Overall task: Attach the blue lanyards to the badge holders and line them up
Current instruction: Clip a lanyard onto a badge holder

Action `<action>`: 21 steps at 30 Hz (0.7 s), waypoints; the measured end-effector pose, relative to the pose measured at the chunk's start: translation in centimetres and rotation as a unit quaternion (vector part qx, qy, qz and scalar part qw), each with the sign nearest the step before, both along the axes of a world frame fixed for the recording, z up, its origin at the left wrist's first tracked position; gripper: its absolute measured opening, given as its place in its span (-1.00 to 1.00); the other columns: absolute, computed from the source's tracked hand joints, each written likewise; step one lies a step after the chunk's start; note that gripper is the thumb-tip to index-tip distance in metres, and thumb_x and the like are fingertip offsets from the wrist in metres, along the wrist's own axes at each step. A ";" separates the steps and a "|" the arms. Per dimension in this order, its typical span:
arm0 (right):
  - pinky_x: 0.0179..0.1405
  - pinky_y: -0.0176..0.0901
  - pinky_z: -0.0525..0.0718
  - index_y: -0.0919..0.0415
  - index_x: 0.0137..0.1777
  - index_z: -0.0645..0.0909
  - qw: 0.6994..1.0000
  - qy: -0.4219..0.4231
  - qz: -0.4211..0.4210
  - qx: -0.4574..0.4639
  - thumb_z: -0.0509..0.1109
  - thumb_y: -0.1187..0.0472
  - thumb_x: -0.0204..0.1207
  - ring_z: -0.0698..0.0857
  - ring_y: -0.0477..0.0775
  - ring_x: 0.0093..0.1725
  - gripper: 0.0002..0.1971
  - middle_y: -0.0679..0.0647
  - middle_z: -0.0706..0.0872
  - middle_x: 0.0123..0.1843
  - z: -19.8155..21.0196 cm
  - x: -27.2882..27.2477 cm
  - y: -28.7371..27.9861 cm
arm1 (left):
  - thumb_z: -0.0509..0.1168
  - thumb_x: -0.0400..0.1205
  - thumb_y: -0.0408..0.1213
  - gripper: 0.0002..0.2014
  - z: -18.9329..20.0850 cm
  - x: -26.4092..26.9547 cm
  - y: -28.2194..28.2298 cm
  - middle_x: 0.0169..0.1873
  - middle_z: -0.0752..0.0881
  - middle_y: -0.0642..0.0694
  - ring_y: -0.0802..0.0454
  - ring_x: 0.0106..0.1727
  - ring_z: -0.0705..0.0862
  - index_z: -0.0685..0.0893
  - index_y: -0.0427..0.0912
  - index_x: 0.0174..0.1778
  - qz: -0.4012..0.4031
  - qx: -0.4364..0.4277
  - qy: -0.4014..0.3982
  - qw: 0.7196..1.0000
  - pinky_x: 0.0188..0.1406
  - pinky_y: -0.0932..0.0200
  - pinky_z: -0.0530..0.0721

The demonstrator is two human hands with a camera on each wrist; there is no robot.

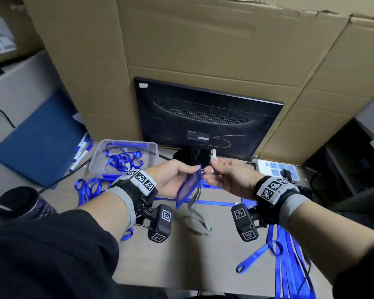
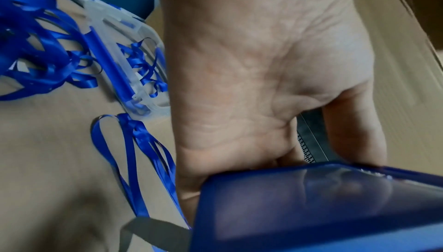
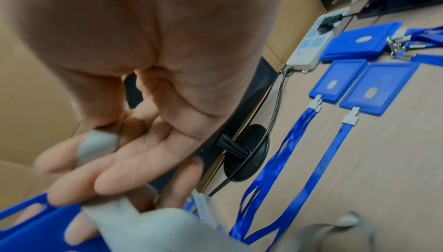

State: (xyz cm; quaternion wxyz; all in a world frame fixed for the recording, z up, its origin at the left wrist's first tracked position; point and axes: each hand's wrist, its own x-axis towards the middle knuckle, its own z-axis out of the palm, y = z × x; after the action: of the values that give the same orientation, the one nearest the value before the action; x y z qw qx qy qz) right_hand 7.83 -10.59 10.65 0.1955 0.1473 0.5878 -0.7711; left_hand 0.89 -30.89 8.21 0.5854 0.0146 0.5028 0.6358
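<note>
The left hand is gripping a holder edge-up, exposing its slot, while the right hand is pinching a clip beside it, probably for hooking.

A translucent blue rectangular plastic badge holder hangs tilted in mid-air at the centre of the head view, its slotted top edge uppermost, with a grey ribbon strap dangling blurred beneath it and a white plastic clip just above. In the right wrist view, two flat blue badge holders lie side by side at the right, each clipped to a blue ribbon lanyard running towards the lower middle. More loose blue lanyards fill a clear plastic tub at centre left of the head view.
</note>
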 end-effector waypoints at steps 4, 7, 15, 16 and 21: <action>-0.28 -0.13 0.73 0.19 -0.13 0.43 0.987 0.049 -0.155 0.009 0.17 0.19 0.81 0.67 0.01 -0.43 -0.76 0.08 0.57 -0.33 0.2 -1.4 0.1 | 0.12 0.77 -0.07 -0.65 0.7 0.6 -0.1 -0.08 0.73 -0.25 -0.07 -0.40 0.67 0.64 -0.28 -0.04 -0.010 -0.016 0.006 1.000 -0.36 0.15 0.66; -0.33 -0.16 0.60 0.16 0.06 0.39 0.958 0.075 -0.223 0.164 0.30 0.31 0.68 0.53 -0.02 -0.41 -0.88 0.11 0.47 -0.19 -1.5 -2.7 1.5 | 0.29 0.68 -0.04 -0.71 0.6 0.3 -1.5 -0.16 0.71 -0.21 -0.10 -0.32 0.71 0.67 -0.23 -0.09 0.022 -0.033 0.005 0.999 -0.26 0.08 0.69; -0.01 -0.06 0.70 0.09 0.35 0.49 0.941 0.039 0.199 0.272 0.71 0.40 0.21 0.66 0.13 -0.05 -0.27 0.19 0.68 0.06 -5.0 -2.7 -3.9 | 0.23 0.72 -0.03 -0.70 2.8 -0.8 -5.9 -0.13 0.65 -0.21 -0.16 -0.08 0.63 0.64 -0.19 -0.15 0.135 0.066 0.015 0.989 -0.11 -0.01 0.65; -0.06 0.00 0.68 0.15 0.27 0.52 0.941 0.037 0.246 0.229 0.72 0.33 0.27 0.66 0.20 -0.09 -0.39 0.25 0.69 0.00 -5.3 -3.0 -5.2 | 0.23 0.72 -0.04 -0.70 3.0 -1.0 -6.6 -0.12 0.65 -0.22 -0.17 -0.07 0.63 0.64 -0.19 -0.15 0.153 0.078 0.011 0.985 -0.09 -0.03 0.64; -0.51 -0.19 0.49 0.19 -0.25 0.58 0.923 0.074 0.250 0.281 0.38 0.17 0.71 0.47 0.04 -0.48 -0.73 0.27 0.56 -0.25 -6.3 -6.6 -11.1 | 0.29 0.72 -0.05 -0.71 1.6 -2.0 -12.4 0.06 0.71 -0.25 -0.30 0.17 0.70 0.67 -0.24 0.09 0.236 0.056 0.011 0.970 0.12 -0.18 0.70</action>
State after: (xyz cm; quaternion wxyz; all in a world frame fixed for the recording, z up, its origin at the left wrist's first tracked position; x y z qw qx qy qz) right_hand 1.21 -21.73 4.36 0.2890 -0.0129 0.8110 -0.5086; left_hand -1.10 -43.29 9.83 0.4113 -0.0647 0.4616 0.7833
